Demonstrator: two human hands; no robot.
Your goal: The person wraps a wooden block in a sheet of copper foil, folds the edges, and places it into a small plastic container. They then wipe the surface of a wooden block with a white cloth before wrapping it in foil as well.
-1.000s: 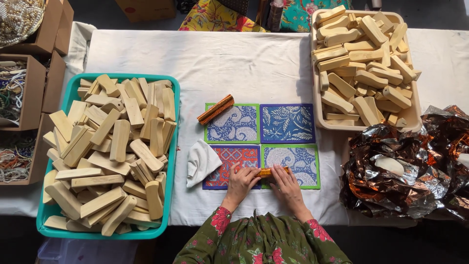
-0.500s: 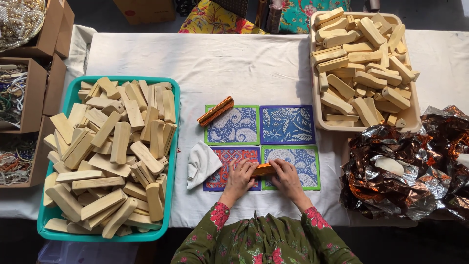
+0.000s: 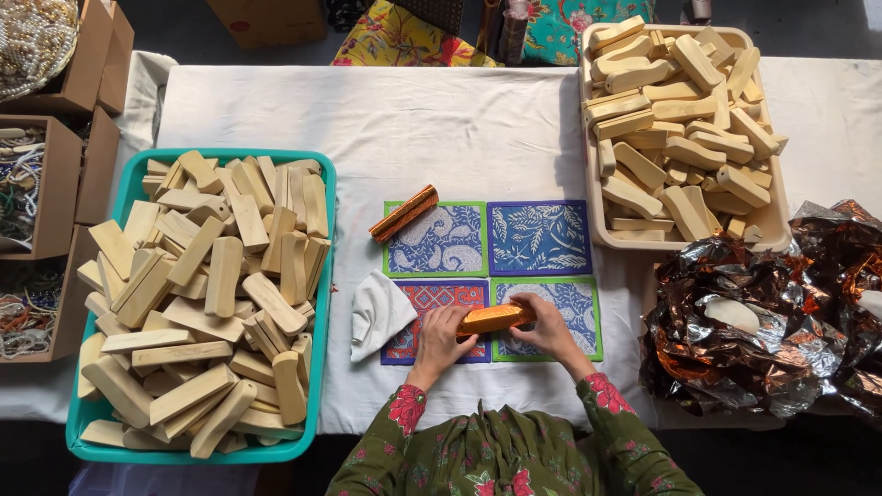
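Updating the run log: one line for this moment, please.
left hand + right hand: grip orange block | over patterned mats | second orange block lies apart

Four patterned squares (image 3: 540, 237) lie in a two-by-two block on the desk (image 3: 478, 129). Two orange foil-wrapped bars: one (image 3: 402, 213) at the far-left square, one (image 3: 494, 318) between two hands. One white folded cloth (image 3: 377, 312). Two trays of wooden blocks, too many to count: teal (image 3: 323, 303) left, beige (image 3: 593, 184) far right.
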